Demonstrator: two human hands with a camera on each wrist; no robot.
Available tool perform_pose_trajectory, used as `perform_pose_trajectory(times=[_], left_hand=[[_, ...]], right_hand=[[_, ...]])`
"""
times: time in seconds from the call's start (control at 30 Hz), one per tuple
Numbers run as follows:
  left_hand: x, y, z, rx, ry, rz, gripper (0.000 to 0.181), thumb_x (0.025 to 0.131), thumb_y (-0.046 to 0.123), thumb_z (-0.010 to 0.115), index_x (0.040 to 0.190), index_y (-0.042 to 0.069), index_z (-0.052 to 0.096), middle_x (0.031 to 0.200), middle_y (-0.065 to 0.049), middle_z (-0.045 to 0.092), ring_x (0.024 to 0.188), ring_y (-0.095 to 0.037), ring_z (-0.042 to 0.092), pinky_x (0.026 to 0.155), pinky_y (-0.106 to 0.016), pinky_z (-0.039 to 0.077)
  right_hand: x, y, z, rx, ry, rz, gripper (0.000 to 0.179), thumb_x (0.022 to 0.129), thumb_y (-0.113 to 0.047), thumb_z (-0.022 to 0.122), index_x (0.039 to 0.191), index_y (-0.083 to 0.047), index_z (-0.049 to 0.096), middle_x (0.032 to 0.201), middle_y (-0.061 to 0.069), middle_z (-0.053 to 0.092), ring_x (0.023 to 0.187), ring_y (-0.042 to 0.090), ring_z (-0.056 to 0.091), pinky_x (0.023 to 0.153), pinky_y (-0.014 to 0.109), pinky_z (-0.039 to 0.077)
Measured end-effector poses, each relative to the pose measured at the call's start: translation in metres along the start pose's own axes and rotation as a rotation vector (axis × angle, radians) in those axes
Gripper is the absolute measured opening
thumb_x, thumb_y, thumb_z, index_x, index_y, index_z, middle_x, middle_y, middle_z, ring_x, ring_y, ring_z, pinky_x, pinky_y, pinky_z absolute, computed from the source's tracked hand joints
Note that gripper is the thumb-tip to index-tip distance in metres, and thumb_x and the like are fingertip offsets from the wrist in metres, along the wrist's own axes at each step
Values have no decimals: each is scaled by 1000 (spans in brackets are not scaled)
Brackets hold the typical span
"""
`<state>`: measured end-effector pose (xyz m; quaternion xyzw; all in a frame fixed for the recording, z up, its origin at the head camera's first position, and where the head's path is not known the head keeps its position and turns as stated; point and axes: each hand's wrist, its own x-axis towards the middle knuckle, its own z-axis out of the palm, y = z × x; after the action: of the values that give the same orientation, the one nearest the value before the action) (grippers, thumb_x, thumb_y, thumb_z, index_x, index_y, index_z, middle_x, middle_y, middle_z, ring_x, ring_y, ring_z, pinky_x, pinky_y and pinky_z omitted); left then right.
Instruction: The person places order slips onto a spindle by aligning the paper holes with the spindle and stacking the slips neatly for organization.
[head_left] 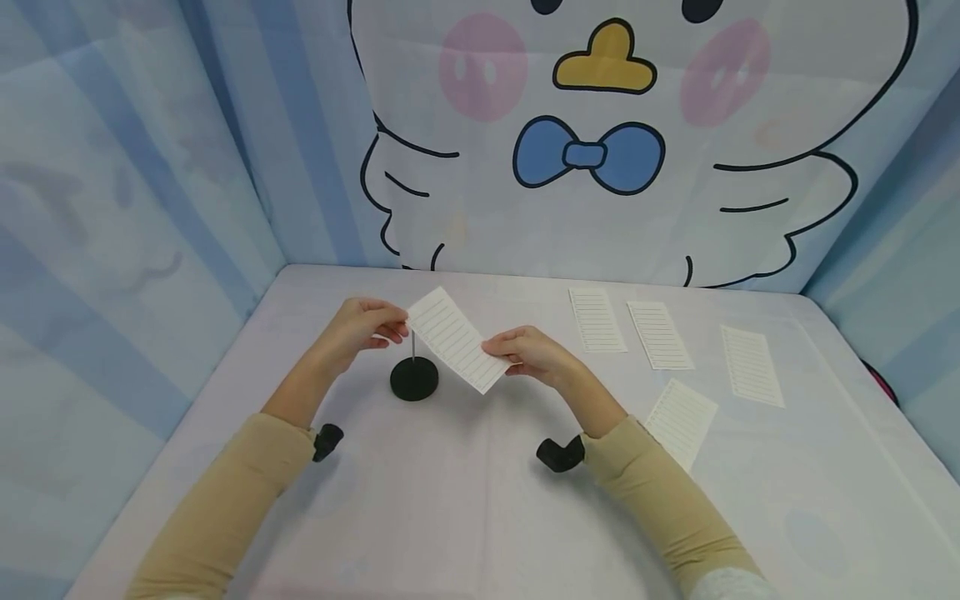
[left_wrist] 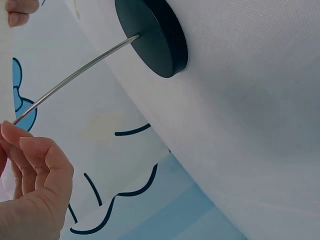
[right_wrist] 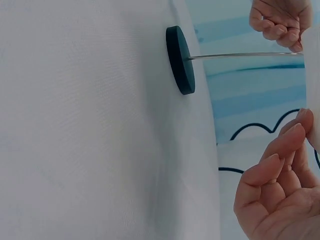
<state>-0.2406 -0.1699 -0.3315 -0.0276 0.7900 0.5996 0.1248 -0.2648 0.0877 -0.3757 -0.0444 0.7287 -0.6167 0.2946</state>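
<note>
A white lined card (head_left: 456, 340) is held tilted above the table, its lower right edge pinched between the thumb and fingers of my right hand (head_left: 534, 353). Behind its upper left corner rises a card stand with a round black base (head_left: 414, 380) and a thin metal rod (left_wrist: 80, 71). My left hand (head_left: 372, 323) pinches the rod's top end, beside the card's corner. The tip of the rod is hidden by fingers and card, so I cannot tell whether the card is clipped there. In the right wrist view, the card (right_wrist: 313, 85) shows only partly.
Several more lined cards lie on the right of the white table (head_left: 420, 517), among them a near one (head_left: 681, 423) partly behind the right sleeve (head_left: 667, 508). Black wrist pieces (head_left: 561, 454) jut from under both cuffs. A printed cloth backdrop (head_left: 480, 200) stands behind.
</note>
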Motion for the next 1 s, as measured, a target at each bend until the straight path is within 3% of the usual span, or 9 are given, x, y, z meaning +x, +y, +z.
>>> perform_pose_trajectory(times=[0.37,0.67,1.0], left_hand=[[5,-5,0,-42,13,38,29,92,18,52,104,-8,56,69,4,60,67,-10,58,66,-22,45],[7,-5,3,-80,44,20,30,92,19,52,108,-7,56,70,5,60,66,-9,57,70,-26,45],[8,-10,0,-90,-11,44,26,93,17,51,107,-6,53,75,3,60,72,-12,57,71,-24,44]], right_hand=[[3,0,1,37,5,6,27,87,-15,58,105,5,60,74,-2,65,68,10,59,64,26,41],[2,-1,-1,92,-8,2,15,88,-13,57,95,-1,62,73,-2,64,68,11,58,65,27,39],[6,2,1,59,-17,-3,22,88,-15,59,100,3,61,75,-2,65,69,11,59,64,26,41]])
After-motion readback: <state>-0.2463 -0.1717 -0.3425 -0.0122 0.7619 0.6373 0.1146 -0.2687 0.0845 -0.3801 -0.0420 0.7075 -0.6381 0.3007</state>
